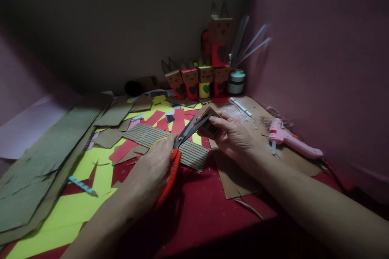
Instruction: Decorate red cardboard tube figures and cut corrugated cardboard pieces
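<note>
My left hand [161,158] is closed round a pair of scissors [176,151] with orange handles. Their blades are spread and point up and right. In my right hand [232,135] is a small piece of brown cardboard [209,127] with dark printing on it, pinched between thumb and fingers. The piece sits at the blades, one of which passes in front of it. Below the scissors lies a strip of corrugated cardboard [194,156], its ridges facing up.
Cardboard animal figures [191,83] stand along the back beside a pale jar [236,81] and clear sticks [253,42]. A pink glue gun [291,139] rests at right. Yellow paper [65,214], a blue pencil [82,186] and large cardboard sheets [57,145] lie at left.
</note>
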The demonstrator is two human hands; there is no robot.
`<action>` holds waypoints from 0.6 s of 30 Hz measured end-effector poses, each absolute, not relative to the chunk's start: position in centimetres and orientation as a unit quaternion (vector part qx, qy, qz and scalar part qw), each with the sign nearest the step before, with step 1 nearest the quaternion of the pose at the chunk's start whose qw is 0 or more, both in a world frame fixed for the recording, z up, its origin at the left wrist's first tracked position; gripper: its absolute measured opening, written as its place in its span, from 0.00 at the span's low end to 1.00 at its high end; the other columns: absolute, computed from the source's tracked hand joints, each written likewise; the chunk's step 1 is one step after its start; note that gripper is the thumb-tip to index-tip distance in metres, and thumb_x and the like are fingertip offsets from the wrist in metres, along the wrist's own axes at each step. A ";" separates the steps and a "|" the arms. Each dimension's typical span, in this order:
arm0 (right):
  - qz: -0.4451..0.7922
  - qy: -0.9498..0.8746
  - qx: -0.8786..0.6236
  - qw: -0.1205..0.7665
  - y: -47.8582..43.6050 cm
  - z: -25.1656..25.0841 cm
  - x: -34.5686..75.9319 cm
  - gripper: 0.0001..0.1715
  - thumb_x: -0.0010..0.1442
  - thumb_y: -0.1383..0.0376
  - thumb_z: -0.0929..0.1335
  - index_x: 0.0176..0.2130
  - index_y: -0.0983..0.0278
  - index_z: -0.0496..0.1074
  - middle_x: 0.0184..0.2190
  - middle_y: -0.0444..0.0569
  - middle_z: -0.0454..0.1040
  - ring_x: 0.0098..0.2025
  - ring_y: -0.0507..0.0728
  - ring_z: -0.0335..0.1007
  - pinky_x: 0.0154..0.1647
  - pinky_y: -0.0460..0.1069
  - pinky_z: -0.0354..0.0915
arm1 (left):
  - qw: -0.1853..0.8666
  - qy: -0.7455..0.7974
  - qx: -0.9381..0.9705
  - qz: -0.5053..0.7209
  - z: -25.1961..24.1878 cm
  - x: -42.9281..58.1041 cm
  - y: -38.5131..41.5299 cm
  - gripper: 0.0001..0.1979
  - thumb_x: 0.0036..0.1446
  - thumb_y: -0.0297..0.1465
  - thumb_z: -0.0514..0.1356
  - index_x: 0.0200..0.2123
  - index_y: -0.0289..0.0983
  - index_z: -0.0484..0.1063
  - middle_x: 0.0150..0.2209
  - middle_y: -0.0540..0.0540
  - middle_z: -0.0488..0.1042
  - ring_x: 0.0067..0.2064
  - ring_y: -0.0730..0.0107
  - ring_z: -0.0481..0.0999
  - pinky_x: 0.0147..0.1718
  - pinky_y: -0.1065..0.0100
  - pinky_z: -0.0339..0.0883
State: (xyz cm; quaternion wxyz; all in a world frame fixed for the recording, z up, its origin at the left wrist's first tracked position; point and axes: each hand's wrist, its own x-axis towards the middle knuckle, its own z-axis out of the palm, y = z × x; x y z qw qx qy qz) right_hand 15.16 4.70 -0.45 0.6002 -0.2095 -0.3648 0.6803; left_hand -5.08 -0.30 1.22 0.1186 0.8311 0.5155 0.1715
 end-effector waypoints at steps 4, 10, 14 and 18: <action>0.691 -0.356 -0.215 0.592 4.6 -0.4 15.1 0.07 0.47 0.68 0.75 0.30 0.64 0.76 0.30 0.44 0.80 0.31 0.54 0.76 0.38 0.52 0.73 | 0.127 0.515 0.831 0.167 1.6 -4.8 -0.4 0.19 0.62 0.31 0.45 0.53 0.38 0.66 0.42 0.41 0.75 0.42 0.57 0.74 0.43 0.57 0.70; 0.697 -0.360 -0.216 0.581 4.6 -0.6 15.1 0.05 0.48 0.68 0.74 0.30 0.64 0.75 0.31 0.46 0.80 0.31 0.54 0.76 0.39 0.53 0.73 | 0.149 0.523 0.824 0.160 2.0 -4.5 -0.6 0.17 0.63 0.30 0.45 0.50 0.36 0.67 0.38 0.42 0.75 0.40 0.59 0.74 0.40 0.59 0.69; 0.690 -0.362 -0.231 0.583 4.5 -0.6 15.0 0.06 0.48 0.68 0.74 0.31 0.63 0.74 0.32 0.47 0.80 0.34 0.56 0.76 0.43 0.56 0.71 | 0.159 0.515 0.825 0.172 2.0 -4.5 -0.7 0.17 0.63 0.31 0.46 0.50 0.37 0.67 0.39 0.42 0.76 0.39 0.60 0.75 0.39 0.60 0.70; 0.686 -0.365 -0.237 0.582 4.4 -0.6 15.0 0.06 0.49 0.68 0.74 0.30 0.62 0.74 0.30 0.47 0.79 0.35 0.58 0.76 0.43 0.57 0.71 | 0.164 0.509 0.827 0.175 2.0 -4.6 -0.8 0.17 0.63 0.30 0.46 0.50 0.37 0.68 0.39 0.43 0.76 0.38 0.61 0.75 0.39 0.62 0.70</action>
